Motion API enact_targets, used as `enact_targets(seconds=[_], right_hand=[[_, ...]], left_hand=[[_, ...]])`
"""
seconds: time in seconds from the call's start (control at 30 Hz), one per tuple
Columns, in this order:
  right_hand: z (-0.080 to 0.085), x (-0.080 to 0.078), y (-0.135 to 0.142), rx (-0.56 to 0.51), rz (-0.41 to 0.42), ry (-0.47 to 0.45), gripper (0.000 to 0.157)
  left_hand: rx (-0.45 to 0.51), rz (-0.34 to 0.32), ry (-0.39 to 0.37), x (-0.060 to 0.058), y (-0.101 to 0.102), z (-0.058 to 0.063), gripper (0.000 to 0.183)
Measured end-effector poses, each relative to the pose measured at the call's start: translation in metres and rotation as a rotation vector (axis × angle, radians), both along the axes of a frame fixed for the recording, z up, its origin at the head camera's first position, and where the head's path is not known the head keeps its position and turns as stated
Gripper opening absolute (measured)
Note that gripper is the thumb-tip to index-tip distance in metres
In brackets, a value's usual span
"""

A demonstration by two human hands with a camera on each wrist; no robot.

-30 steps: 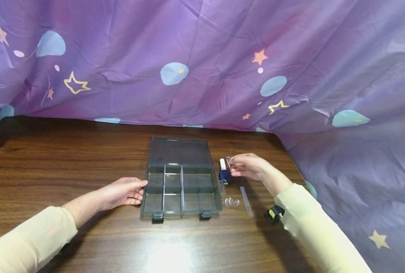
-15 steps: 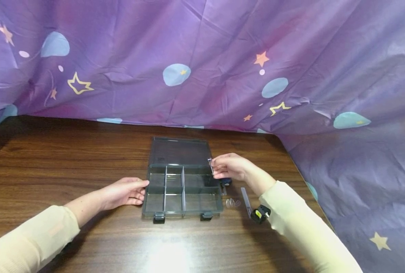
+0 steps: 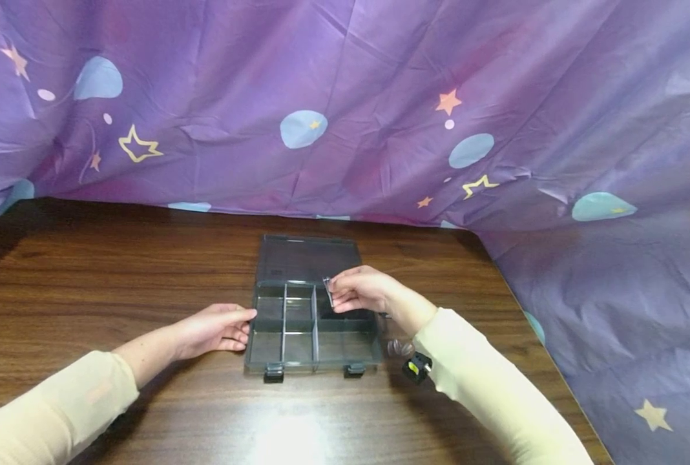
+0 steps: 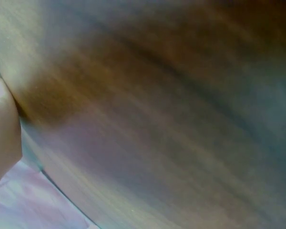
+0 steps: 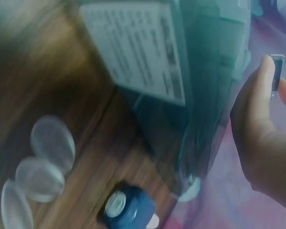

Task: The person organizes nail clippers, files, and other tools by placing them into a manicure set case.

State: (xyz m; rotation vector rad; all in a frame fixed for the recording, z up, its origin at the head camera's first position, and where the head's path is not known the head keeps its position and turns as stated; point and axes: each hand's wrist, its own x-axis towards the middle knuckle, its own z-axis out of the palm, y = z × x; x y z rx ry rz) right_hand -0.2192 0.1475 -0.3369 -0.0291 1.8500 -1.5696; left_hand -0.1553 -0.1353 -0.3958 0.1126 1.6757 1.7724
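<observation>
Smoky grey see-thru box [image 3: 313, 323], dark brown wood-grain table [image 3: 118, 271], purple cloth [image 3: 345, 97] w/ stars & blue blobs, cream sleeves [image 3: 484, 381].

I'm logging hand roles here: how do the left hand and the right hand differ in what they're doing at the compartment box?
The left hand rests on the table with relaxed fingers against the left wall of the compartment box; the right hand is raised over the box's right side. The left hand holds nothing, while the right hand pinches a small clear piece. Both wear cream sleeves.

A small clear divider [image 3: 327, 291] is held upright over the open grey organizer box [image 3: 313, 323].
</observation>
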Motion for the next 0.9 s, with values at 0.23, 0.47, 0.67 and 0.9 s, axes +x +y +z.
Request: enact_targets(seconds=[0.23, 0.47, 0.67, 0.9], right_hand=[[-0.006, 0.002, -0.016, 0.021, -0.001, -0.011, 0.009], [-0.011, 0.005, -0.023, 0.037, -0.022, -0.021, 0.009], [-0.013, 0.005, -0.025, 0.057, -0.039, -0.029, 0.008], [-0.011, 0.006, -0.024, 0.058, -0.028, -0.022, 0.013]], left_hand=[[-0.001, -0.004, 0.010, 0.000, 0.000, -0.001, 0.014], [-0.012, 0.000, 0.009, 0.000, 0.001, 0.001, 0.016], [-0.018, 0.005, 0.012, 0.000, 0.003, 0.001, 0.014], [-0.028, 0.004, 0.011, 0.000, 0.002, 0.002, 0.014]])
